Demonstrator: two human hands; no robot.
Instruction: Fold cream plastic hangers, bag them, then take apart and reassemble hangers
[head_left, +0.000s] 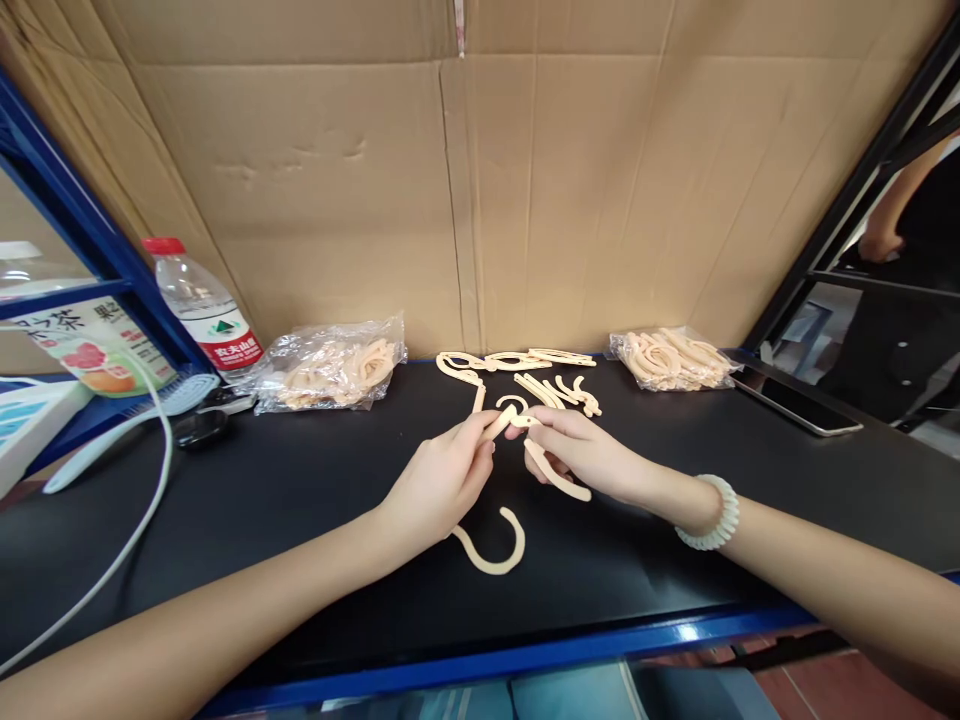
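Observation:
My left hand [435, 485] pinches a straight beige plastic hanger arm [500, 423] between thumb and fingers. Closed around another beige hanger piece is my right hand [592, 452]; this hanger piece [559, 476] has a curved end sticking out below the fingers. The two held parts nearly meet at a small rounded joint [526, 421] with a hole; whether they are joined cannot be told. Below the hands lies a beige hanger hook [495, 566], its left end covered by my left hand. Behind them are several loose hanger parts [540, 390] and a smaller hook [511, 402].
Bagged beige parts [330, 368] sit at the left back, and another bag [671, 358] at the right back beside a phone [799, 398]. At left are a bottle [206, 310], a hairbrush [135, 425] and a white cable [161, 470]. Cardboard [555, 180] walls the back. A person [900, 215] stands at right.

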